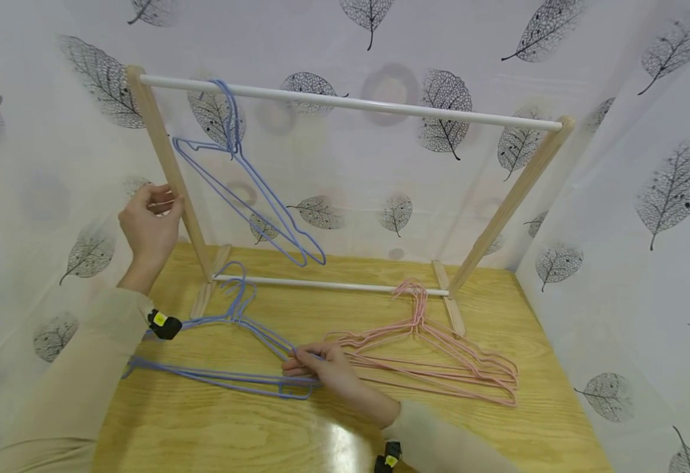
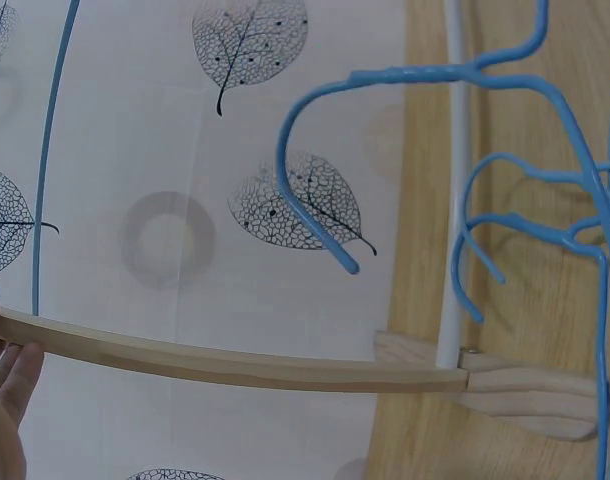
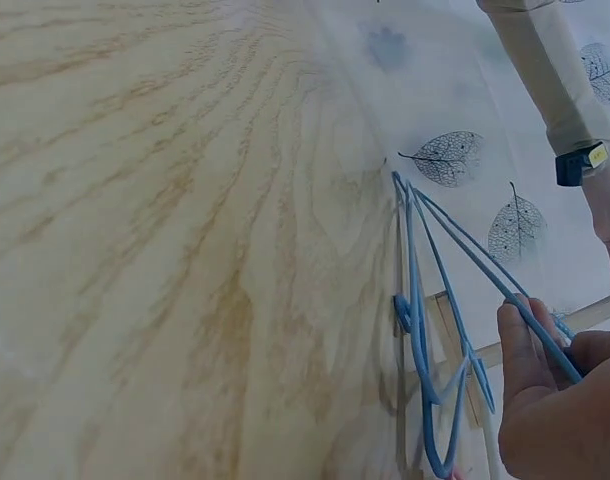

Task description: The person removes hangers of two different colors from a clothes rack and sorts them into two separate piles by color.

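Note:
My left hand (image 1: 151, 223) grips the left wooden post (image 1: 164, 148) of a garment rack, thumb and fingers on either side of it in the left wrist view. My right hand (image 1: 334, 373) pinches a blue hanger (image 3: 525, 312) near its right end, slightly off the table. Other blue hangers (image 1: 227, 376) lie beside and below it, overlapping, their hooks toward the rack. Blue hangers (image 1: 256, 180) also hang from the white top rail (image 1: 345, 103), close to the left post. How many overlap in the lower group is hard to tell.
Several pink hangers (image 1: 418, 328) lie in a pile right of my right hand. The rack's lower white bar (image 1: 333, 284) runs behind both piles, between wooden feet (image 1: 448, 302). Leaf-patterned cloth (image 1: 345, 177) encloses the wooden table (image 1: 232, 433) at the back and sides.

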Action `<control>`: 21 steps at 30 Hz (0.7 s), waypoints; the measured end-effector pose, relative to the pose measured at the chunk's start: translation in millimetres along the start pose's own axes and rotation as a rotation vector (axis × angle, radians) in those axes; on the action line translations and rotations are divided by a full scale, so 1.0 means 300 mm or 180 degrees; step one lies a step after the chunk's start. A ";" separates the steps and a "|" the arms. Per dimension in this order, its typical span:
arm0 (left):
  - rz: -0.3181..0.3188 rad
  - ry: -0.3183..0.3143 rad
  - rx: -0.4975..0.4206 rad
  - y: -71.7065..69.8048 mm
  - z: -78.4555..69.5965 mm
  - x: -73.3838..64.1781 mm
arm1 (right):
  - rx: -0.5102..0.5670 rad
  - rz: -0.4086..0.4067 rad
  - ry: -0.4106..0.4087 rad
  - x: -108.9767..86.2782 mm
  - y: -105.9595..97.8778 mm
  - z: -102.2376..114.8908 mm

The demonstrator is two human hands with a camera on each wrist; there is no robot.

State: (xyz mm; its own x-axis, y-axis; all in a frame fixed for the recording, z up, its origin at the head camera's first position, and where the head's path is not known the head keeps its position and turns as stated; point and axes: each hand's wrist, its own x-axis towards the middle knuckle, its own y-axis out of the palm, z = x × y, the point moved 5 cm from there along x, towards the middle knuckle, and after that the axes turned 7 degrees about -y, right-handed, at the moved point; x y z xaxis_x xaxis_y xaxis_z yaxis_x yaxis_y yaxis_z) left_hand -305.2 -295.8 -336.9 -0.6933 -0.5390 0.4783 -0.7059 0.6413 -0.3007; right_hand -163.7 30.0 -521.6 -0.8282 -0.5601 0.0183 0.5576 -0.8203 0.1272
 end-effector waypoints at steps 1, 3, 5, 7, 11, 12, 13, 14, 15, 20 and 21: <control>-0.0004 -0.0002 -0.0011 0.000 0.000 0.000 | 0.0012 -0.0021 0.0013 0.003 0.002 -0.008; -0.0015 -0.0009 -0.0020 0.001 0.000 0.001 | 0.0032 -0.0076 0.0042 0.009 0.006 -0.020; -0.0019 -0.0014 -0.0025 0.000 0.000 0.002 | 0.0042 -0.0132 0.0080 0.014 0.006 -0.033; -0.0019 -0.0008 -0.0024 0.000 0.000 0.001 | 0.0025 -0.0161 0.0103 0.017 0.003 -0.040; -0.0008 0.0000 -0.0018 -0.001 -0.001 -0.001 | -0.0039 -0.0180 0.0149 0.021 -0.003 -0.053; -0.0004 -0.0003 -0.0016 0.000 0.000 -0.001 | -0.0062 -0.0179 0.0158 0.021 -0.004 -0.054; -0.0001 -0.0007 -0.0016 0.000 0.000 -0.002 | -0.0081 -0.0177 0.0163 0.021 -0.006 -0.056; 0.0002 -0.0007 -0.0010 0.000 0.000 -0.002 | -0.0092 -0.0179 0.0177 0.021 -0.007 -0.058; 0.0003 -0.0004 -0.0010 0.000 0.000 -0.002 | -0.0110 -0.0180 0.0181 0.021 -0.009 -0.059; -0.0008 0.0024 -0.0002 -0.001 0.000 -0.004 | -0.0308 -0.0267 0.0149 0.021 -0.024 -0.062; -0.0009 0.0023 0.0001 -0.002 0.000 -0.004 | -0.0410 -0.0290 0.0109 0.021 -0.028 -0.061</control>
State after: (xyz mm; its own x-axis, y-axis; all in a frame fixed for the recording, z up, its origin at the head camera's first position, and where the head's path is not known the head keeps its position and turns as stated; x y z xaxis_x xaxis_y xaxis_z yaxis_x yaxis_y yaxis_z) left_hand -303.8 -295.4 -337.3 -0.6903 -0.5367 0.4851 -0.7079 0.6397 -0.2995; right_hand -172.7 31.2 -540.6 -0.8745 -0.4846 -0.0215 0.4847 -0.8747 -0.0016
